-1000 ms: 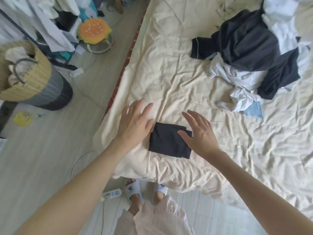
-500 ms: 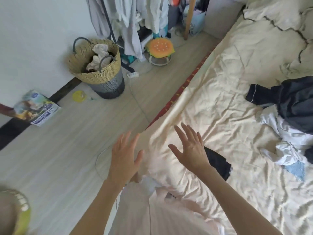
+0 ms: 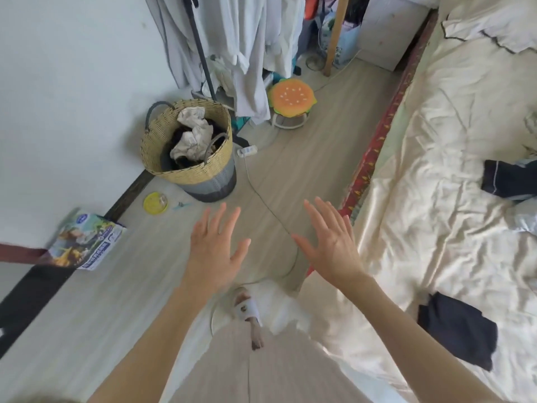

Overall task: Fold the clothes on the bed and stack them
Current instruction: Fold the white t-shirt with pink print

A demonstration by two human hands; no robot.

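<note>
Both hands have left the folded black garment (image 3: 456,330) since a second ago; view has swung left, off the bed (image 3: 436,199) and toward the floor and laundry basket (image 3: 189,152).

Left hand (image 3: 215,245) and right hand (image 3: 331,245): raised over the floor beside the bed edge, fingers spread wide, grip holding nothing.

Folded black garment: lies alone near the bed's near edge, at lower right, well apart from both hands. Looks compact and square enough; one piece done, by my reading.

Unfolded clothes (image 3: 511,184): only a dark sleeve and a bit of pale fabric show at the right frame edge; rest of the heap out of view.

Progress: early. One item folded, no stack yet begun, heap remaining. Basket also holds crumpled laundry; whether it belongs to the job, cannot tell.
</note>
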